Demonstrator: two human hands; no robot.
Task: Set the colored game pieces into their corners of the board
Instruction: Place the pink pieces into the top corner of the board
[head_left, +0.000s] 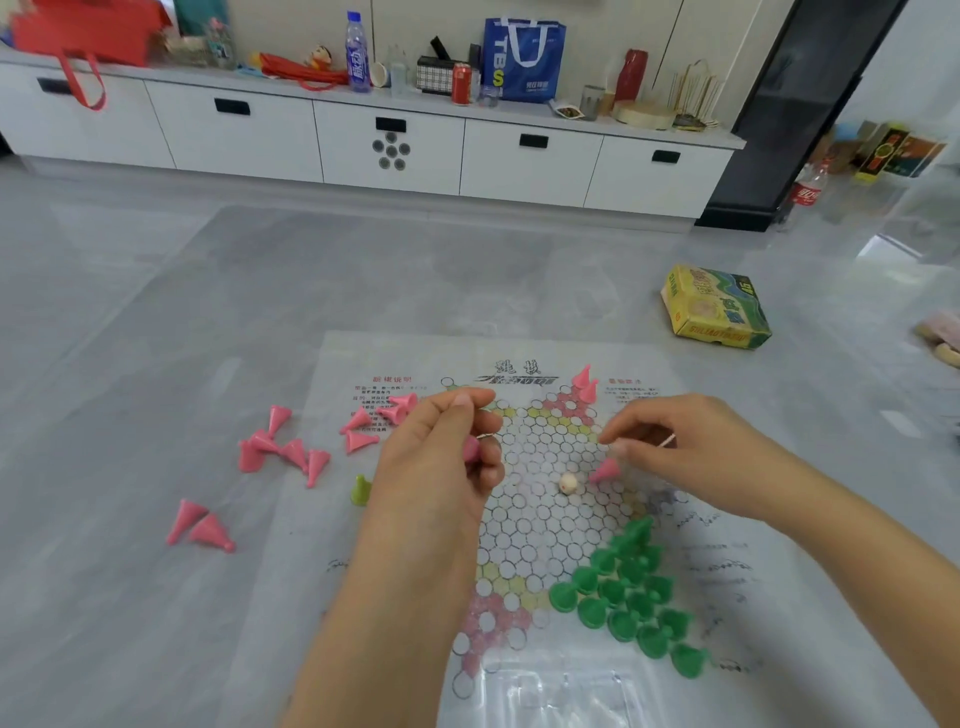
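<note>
The board (524, 519) is a star of circles printed on a clear sheet on the floor. Several green pieces (631, 597) stand packed in its near right corner. Two pink pieces (584, 382) stand at the far corner. My left hand (441, 457) hovers over the board's left side, its fingers curled round a pink piece (471, 449). My right hand (670, 452) is over the right side and pinches the tip of a tilted pink piece (605, 470). More pink pieces (285, 452) lie loose on the floor to the left, and a few (379, 415) lie on the sheet's far left.
A small white bead (569, 483) sits near the board's middle. A yellow-green piece (361, 488) stands by my left wrist. Two pink pieces (200, 525) lie at the near left. A yellow-green box (714, 306) lies at the far right. A long white cabinet (389, 150) runs along the back.
</note>
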